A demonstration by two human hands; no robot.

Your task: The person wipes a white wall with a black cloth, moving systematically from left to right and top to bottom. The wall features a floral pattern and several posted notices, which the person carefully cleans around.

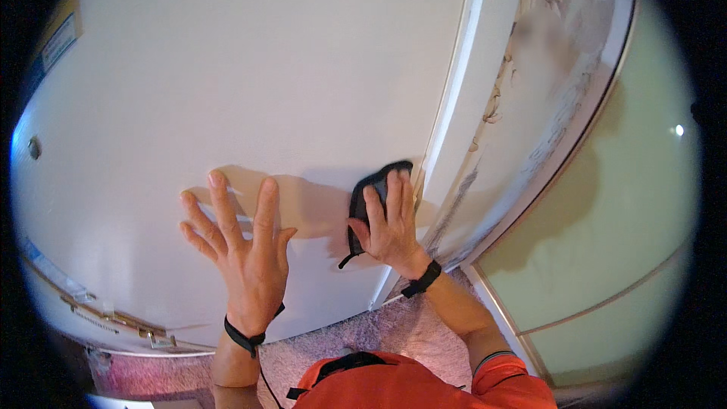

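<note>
A dark grey cleaning cloth or pad (359, 210) with a black edge and a small loop lies flat against a white door (272, 79), close to its right edge. My right hand (392, 227) presses on it with the fingers spread over its surface. To the left, my left hand (241, 250) is held up over the same white surface, fingers apart, with nothing in it. Its shadow falls beside it; whether its fingertips touch the surface I cannot tell. A black strap circles each wrist.
A white frame (448, 119) runs along the door's right side, beside a wall panel with a floral pattern (528, 85). Farther right is a pale green glossy panel (602, 238). Metal latch hardware (116, 318) sits at lower left, a round fitting (34, 148) at far left. Carpet (363, 335) covers the floor.
</note>
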